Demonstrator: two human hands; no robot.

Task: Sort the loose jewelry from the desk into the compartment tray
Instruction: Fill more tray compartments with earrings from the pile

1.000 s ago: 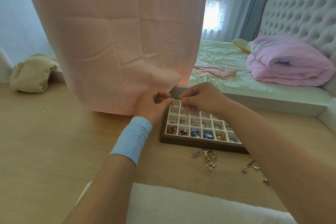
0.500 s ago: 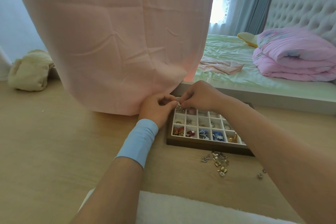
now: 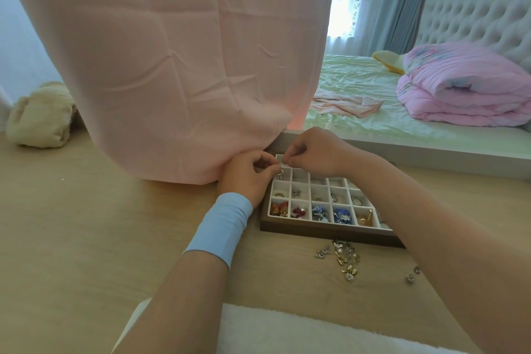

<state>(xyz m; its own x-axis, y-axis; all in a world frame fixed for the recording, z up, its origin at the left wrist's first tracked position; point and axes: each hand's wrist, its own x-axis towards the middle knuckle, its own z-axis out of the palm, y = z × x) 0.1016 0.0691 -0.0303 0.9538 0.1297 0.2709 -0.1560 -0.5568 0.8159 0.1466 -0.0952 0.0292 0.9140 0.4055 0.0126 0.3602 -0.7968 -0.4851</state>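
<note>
Left hand (image 3: 247, 174), blue wristband (image 3: 221, 224) on wrist: fingers curled, thumb and forefinger pinching small silver piece (image 3: 280, 172) over tray's (image 3: 316, 230) far-left corner. Right hand (image 3: 313, 152): fingers curled, tips pinched together just above the piece, touching left fingertips; cannot tell whether it grips the piece too. Tray near row: orange, red, 2 blue, gold items in separate cells; middle row holds small silver bits. Loose jewelry (image 3: 343, 256) lies clustered on desk (image 3: 86, 238) just in front of tray; 2 small pieces (image 3: 409, 277) right of cluster, apart. Pink cloth (image 3: 172, 66) hangs behind tray's left side.
</note>
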